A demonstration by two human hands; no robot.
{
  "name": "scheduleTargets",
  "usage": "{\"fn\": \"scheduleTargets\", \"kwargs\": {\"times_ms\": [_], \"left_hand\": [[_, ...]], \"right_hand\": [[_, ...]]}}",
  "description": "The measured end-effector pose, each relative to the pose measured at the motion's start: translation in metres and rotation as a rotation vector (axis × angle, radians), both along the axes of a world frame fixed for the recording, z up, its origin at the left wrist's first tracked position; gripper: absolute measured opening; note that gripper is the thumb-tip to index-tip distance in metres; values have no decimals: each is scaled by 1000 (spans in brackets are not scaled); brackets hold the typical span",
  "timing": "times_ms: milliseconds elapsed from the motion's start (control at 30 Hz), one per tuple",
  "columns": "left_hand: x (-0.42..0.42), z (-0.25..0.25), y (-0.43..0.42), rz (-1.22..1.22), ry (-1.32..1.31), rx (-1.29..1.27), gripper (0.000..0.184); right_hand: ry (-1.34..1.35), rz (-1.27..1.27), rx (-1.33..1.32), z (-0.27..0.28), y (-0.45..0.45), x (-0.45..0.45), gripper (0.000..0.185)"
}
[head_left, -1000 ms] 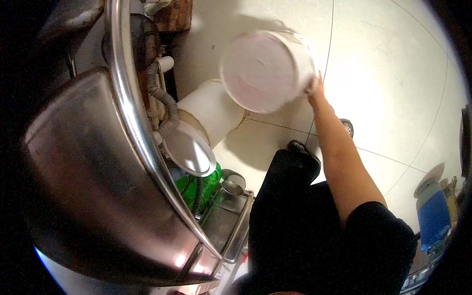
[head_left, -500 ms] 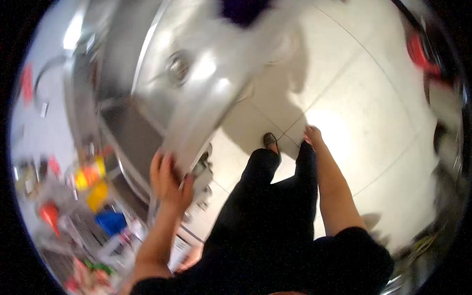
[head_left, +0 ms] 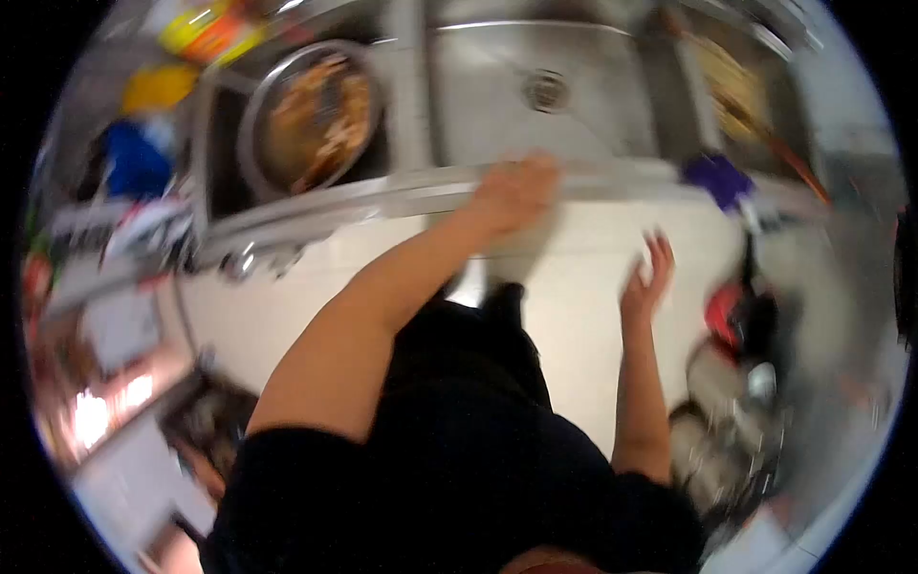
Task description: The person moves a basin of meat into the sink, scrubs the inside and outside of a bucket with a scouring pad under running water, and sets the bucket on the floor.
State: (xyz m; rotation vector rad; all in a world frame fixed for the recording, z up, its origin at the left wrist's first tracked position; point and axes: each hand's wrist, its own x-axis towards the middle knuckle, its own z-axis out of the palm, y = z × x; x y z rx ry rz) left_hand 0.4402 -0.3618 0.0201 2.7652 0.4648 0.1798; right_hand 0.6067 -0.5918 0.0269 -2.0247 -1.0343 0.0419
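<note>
My left hand (head_left: 516,191), blurred, is over the front rim (head_left: 612,174) of a steel sink, its fingers stretched loosely to the right with nothing visible in them. Whether it touches the rim I cannot tell. Behind it lies the sink's middle basin (head_left: 497,105), with a round drain (head_left: 546,91). My right hand (head_left: 650,275) hangs over the floor in front of the sink, its fingers apart and holding nothing. Closest to it on the rim is a purple cloth-like thing (head_left: 719,182).
A round metal bowl (head_left: 247,134) with brownish food and liquid sits in the left basin. The right basin holds a yellowish thing (head_left: 727,86) and an orange-brown stick (head_left: 798,167). Yellow and blue items (head_left: 139,158) crowd the far left. A red and black object (head_left: 736,311) stands right.
My view has swung round to face the sink. My left hand shows farther right along the rim. My right hand has risen from beside my leg, and its fingers have spread.
</note>
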Motion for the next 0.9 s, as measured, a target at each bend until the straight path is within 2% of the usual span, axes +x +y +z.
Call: {"fn": "scheduleTargets", "kwargs": {"times_ms": [33, 67, 100, 167, 200, 267, 300, 367, 433, 500, 567, 600, 733, 833, 900], "left_hand": [[2, 15, 9, -28, 247, -170, 60], [-20, -4, 6, -32, 87, -30, 63], [-28, 2, 16, -57, 163, -8, 65], [-57, 1, 31, -45, 127, 109, 66], [-80, 7, 37, -7, 122, 90, 66], [-106, 14, 51, 61, 110, 91, 67], [-123, 24, 56, 86, 115, 111, 68], [-165, 27, 57, 126, 108, 137, 68], [-155, 18, 62, 142, 8, 136, 67], [-153, 14, 64, 178, 139, 23, 67], [-149, 9, 60, 171, 130, -23, 67], [-158, -6, 61, 159, -53, 14, 64], [-166, 9, 59, 178, -197, -39, 58], [-207, 26, 61, 305, -228, -101, 55], [-264, 36, 68, 407, -109, -132, 53]], "right_hand": [[-153, 44, 121, 25, 33, 8, 31], [-273, 24, 39, 34, 47, 19, 31], [-363, 39, -2, 51, 67, 33, 34], [-419, -49, -48, 66, 92, 58, 35], [-537, -62, -95, 61, 95, 82, 40], [-608, -213, -236, 59, 96, 124, 49], [-618, -264, -290, 55, 99, 147, 54], [-191, -331, -335, 10, 98, 202, 70], [-291, -443, -827, -19, 102, 195, 74], [-496, -336, -758, -33, 106, 175, 72], [-414, -65, -512, -19, 104, 132, 57], [-367, 43, -460, 1, 121, 88, 52], [-315, 434, -428, 13, 139, -50, 58], [-271, 728, -383, 18, 177, -139, 61], [-296, 876, -378, 33, 205, -202, 64]]}}
